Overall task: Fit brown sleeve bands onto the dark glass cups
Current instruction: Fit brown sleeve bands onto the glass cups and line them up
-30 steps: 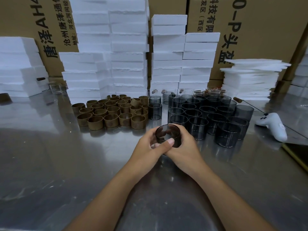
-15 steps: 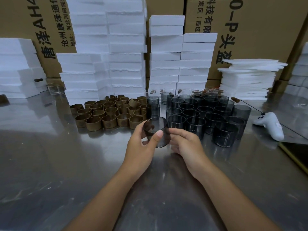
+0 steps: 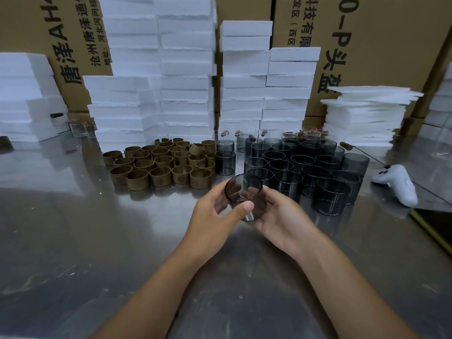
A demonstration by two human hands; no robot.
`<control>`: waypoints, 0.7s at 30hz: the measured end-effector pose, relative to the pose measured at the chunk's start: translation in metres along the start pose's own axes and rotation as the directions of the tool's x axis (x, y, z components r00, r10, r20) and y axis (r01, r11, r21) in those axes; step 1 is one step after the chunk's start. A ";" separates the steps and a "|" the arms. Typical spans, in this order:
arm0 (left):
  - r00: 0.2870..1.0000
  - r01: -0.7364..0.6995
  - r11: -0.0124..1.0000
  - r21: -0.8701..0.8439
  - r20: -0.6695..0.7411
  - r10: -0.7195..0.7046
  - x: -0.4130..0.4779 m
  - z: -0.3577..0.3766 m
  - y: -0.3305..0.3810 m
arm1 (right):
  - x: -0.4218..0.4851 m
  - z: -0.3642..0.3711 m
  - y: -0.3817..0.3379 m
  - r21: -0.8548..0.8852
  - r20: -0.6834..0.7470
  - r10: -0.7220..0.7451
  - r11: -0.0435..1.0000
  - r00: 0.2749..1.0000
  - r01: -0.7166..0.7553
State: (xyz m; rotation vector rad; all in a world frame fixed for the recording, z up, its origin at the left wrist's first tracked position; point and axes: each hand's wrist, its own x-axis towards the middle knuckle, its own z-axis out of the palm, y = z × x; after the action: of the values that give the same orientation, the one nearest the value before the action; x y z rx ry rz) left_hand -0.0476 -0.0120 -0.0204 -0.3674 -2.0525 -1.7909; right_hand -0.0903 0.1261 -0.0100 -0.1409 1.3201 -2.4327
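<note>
Barely begun: both hands [image 3: 244, 216] pinching one bare dark cup [image 3: 243, 192] mid-frame; brown bands [image 3: 159, 165] left of centre, unfitted.

White foam blocks [image 3: 186, 77] stand in tall stacks along the back of the shiny metal counter [image 3: 73, 241], with a lower stack [image 3: 27, 99] at the far left and a pile of thin foam sheets [image 3: 364, 113] at the right. Behind them rise brown cardboard boxes [image 3: 381, 45] printed with dark characters. A white game controller [image 3: 398, 184] lies on the counter at the right.
</note>
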 end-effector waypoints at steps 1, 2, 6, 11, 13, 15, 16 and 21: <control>1.000 0.000 1.000 -0.025 0.001 0.000 0.000 0.000 0.001 | 0.000 0.000 -0.001 0.022 0.024 0.017 1.000 1.000 -0.017; 1.000 0.001 0.999 -0.051 0.002 -0.001 0.000 0.000 0.001 | 0.000 0.000 -0.001 0.037 0.050 0.030 0.999 0.998 -0.032; 1.000 0.009 0.989 -0.149 0.011 -0.008 0.000 0.001 0.001 | 0.000 0.000 0.000 0.024 0.119 0.063 0.998 0.991 -0.066; 1.000 0.015 0.978 -0.208 0.023 -0.010 0.000 0.000 0.002 | -0.002 0.003 0.001 -0.032 0.156 0.151 0.989 0.976 -0.147; 1.000 0.015 0.980 -0.201 0.026 -0.010 0.000 -0.001 0.001 | -0.004 0.004 0.001 -0.045 0.152 0.174 0.984 0.973 -0.169; 1.000 0.011 0.987 -0.159 0.030 -0.006 -0.001 -0.001 -0.001 | -0.004 0.004 0.001 -0.057 0.141 0.195 0.980 0.971 -0.189; 1.000 0.003 0.991 -0.136 0.031 0.001 0.000 -0.001 -0.002 | -0.005 0.005 0.000 -0.069 0.131 0.206 0.978 0.970 -0.199; 0.999 -0.043 0.998 -0.039 0.007 0.044 0.000 -0.002 -0.005 | -0.006 0.004 -0.001 -0.187 0.050 0.259 0.951 0.965 -0.246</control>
State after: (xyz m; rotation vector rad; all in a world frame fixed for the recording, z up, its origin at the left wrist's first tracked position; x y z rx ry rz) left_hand -0.0498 -0.0152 -0.0244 -0.4273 -2.0013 -1.8087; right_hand -0.0838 0.1258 -0.0067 -0.1000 1.4281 -2.0766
